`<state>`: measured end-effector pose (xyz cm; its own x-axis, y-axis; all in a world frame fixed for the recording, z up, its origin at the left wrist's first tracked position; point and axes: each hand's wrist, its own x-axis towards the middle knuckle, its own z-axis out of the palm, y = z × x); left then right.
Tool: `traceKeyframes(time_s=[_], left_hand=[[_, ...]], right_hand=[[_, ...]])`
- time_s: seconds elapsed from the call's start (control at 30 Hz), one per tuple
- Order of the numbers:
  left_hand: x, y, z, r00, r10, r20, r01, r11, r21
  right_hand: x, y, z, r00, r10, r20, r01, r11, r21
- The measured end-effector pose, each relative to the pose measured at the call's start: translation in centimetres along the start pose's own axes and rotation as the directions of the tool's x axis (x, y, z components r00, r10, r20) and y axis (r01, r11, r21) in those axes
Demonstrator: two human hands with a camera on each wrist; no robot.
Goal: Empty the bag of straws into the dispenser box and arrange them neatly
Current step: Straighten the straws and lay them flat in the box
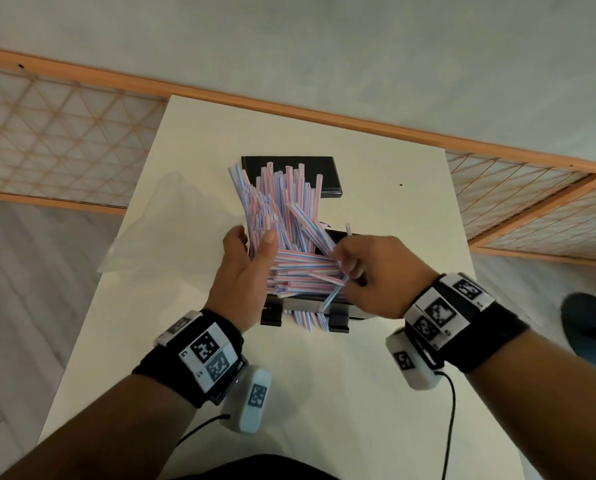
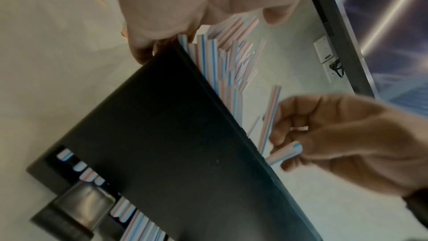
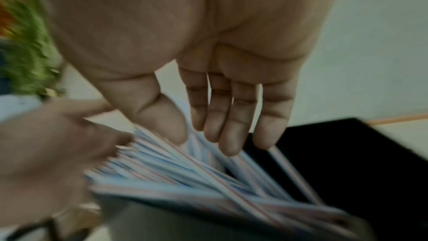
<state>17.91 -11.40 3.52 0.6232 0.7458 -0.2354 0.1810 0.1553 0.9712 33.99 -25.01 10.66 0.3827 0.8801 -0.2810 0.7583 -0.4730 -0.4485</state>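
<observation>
The black dispenser box [image 1: 307, 304] stands open on the white table [image 1: 358, 393], heaped with red, white and blue striped straws [image 1: 279, 202]. Many straws lean upright over its far end and others lie crosswise inside. My left hand [image 1: 255, 251] grips the leaning bundle at the box's left, thumb on top. My right hand [image 1: 346, 268] pinches a few straws over the box's right side. The left wrist view shows the box [image 2: 162, 135] from the side, with the right hand [image 2: 281, 150] pinching one straw. The right wrist view is blurred, with the fingers [image 3: 231, 135] among the straws [image 3: 185, 171].
The box's black lid [image 1: 327, 174] lies flat behind the box. An empty clear plastic bag [image 1: 164, 220] lies on the table's left part, near its edge. A wood-framed lattice panel [image 1: 64, 133] runs behind the table. A monitor [image 2: 347, 43] shows in the left wrist view.
</observation>
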Motion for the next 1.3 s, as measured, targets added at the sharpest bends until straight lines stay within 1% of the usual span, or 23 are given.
traceKeyframes(time_s=[0.03, 0.07, 0.1, 0.13, 0.2, 0.27, 0.33, 0.4, 0.5, 0.67, 0.73, 0.8, 0.87, 0.9, 0.97, 1.03, 1.07, 1.2, 1.3], left_hand=[[0.0, -0.1, -0.2, 1.0, 0.005, 0.0, -0.005, 1.0, 0.011], [0.0, -0.2, -0.4, 1.0, 0.001, 0.001, -0.001, 1.0, 0.023], [0.0, -0.2, -0.4, 1.0, -0.012, 0.007, 0.011, 0.999, 0.031], [0.0, -0.3, -0.4, 0.999, -0.024, 0.021, 0.023, 0.999, 0.04], [-0.2, -0.3, -0.2, 0.999, -0.01, 0.049, 0.007, 0.999, 0.052], [-0.2, -0.3, 0.1, 0.997, 0.015, 0.069, -0.019, 0.998, 0.062], [-0.2, -0.2, 0.2, 0.997, 0.022, 0.073, -0.026, 0.998, 0.057], [-0.1, -0.3, 0.1, 0.998, 0.032, 0.054, -0.035, 0.998, 0.047], [-0.1, -0.2, 0.0, 0.998, 0.032, 0.049, -0.033, 0.999, 0.023], [-0.1, 0.1, 0.3, 0.998, 0.044, 0.044, -0.045, 0.998, 0.031], [-0.1, 0.3, 0.5, 0.998, 0.057, 0.035, -0.057, 0.998, 0.025], [-0.2, 0.2, 0.7, 0.998, 0.053, 0.027, -0.054, 0.998, 0.031], [-0.2, 0.1, 0.7, 0.998, 0.057, 0.001, -0.057, 0.997, 0.054], [-0.2, 0.0, 0.7, 0.997, 0.064, -0.037, -0.062, 0.996, 0.066], [-0.1, -0.4, 0.5, 0.99, 0.067, -0.126, -0.058, 0.996, 0.074], [0.0, -0.4, 0.3, 0.985, 0.041, -0.169, -0.033, 0.998, 0.049], [0.0, -0.4, 0.3, 0.986, 0.033, -0.165, -0.027, 0.999, 0.037], [-0.2, -0.4, 0.7, 0.993, 0.068, -0.096, -0.065, 0.997, 0.04], [-0.2, -0.6, 0.9, 0.993, 0.083, -0.081, -0.081, 0.996, 0.027]], right_hand=[[-0.1, 0.9, 0.4, 0.998, 0.059, -0.022, -0.059, 0.998, -0.013], [0.0, 1.6, 0.8, 0.992, 0.123, -0.007, -0.123, 0.99, -0.061], [0.2, 2.1, 1.3, 0.984, 0.177, 0.032, -0.172, 0.977, -0.127], [0.4, 2.4, 2.0, 0.977, 0.203, 0.068, -0.189, 0.968, -0.167], [1.3, 2.4, 3.2, 0.978, 0.182, 0.102, -0.168, 0.977, -0.135], [2.2, 2.3, 3.7, 0.985, 0.141, 0.099, -0.132, 0.986, -0.098], [3.0, 2.2, 3.5, 0.986, 0.143, 0.091, -0.133, 0.986, -0.104], [3.7, 2.2, 3.5, 0.983, 0.156, 0.093, -0.14, 0.977, -0.158], [4.3, 2.2, 4.4, 0.982, 0.132, 0.139, -0.103, 0.975, -0.197], [4.7, 1.8, 4.2, 0.98, 0.096, 0.173, -0.065, 0.982, -0.177], [4.6, 1.8, 4.3, 0.983, 0.06, 0.172, -0.039, 0.992, -0.124], [4.6, 1.7, 4.8, 0.98, 0.03, 0.197, -0.014, 0.996, -0.083], [4.6, 1.7, 5.1, 0.977, 0.014, 0.213, 0.005, 0.996, -0.091], [4.7, 1.6, 5.0, 0.979, 0.014, 0.204, 0.008, 0.994, -0.108], [4.8, 1.6, 4.9, 0.986, 0.02, 0.166, 0.001, 0.992, -0.129], [4.7, 1.2, 5.0, 0.987, 0.049, 0.153, -0.031, 0.992, -0.119], [4.6, 1.1, 5.2, 0.986, 0.061, 0.156, -0.044, 0.993, -0.112], [4.9, 0.8, 5.8, 0.983, 0.101, 0.155, -0.095, 0.994, -0.046], [5.5, 1.1, 6.1, 0.974, 0.148, 0.173, -0.156, 0.987, 0.033]])
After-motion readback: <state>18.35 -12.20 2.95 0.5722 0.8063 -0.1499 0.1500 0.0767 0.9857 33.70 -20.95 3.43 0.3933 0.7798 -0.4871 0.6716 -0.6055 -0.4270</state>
